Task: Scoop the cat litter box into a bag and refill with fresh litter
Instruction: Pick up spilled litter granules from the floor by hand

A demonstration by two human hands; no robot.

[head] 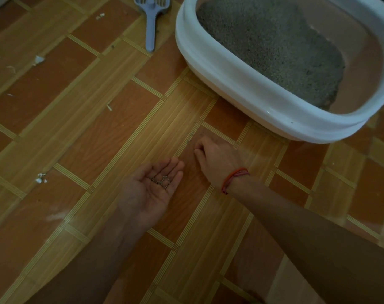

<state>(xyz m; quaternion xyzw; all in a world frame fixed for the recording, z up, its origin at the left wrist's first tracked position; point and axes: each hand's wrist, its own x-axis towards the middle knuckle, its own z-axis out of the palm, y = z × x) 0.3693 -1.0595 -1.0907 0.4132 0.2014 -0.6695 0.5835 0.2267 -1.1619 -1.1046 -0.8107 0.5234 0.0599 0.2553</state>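
A white litter box (235, 84) stands on the floor at the upper right, with grey litter (274, 47) heaped toward its left side and bare pinkish bottom on the right. A grey-blue scoop (151, 23) lies on the floor left of the box. My left hand (152, 187) lies palm up near the floor, flat, with a few litter grains (162, 181) on its palm. My right hand (217, 159), a red cord on its wrist, reaches down to the floor just in front of the box, fingertips bunched together against the tile. Whether it pinches grains I cannot tell.
The floor (99, 128) is wood-pattern tile in orange and tan. Small white scraps (39, 59) and crumbs (41, 178) lie scattered on the left. A pale dusty smear (55, 216) marks the floor near my left forearm.
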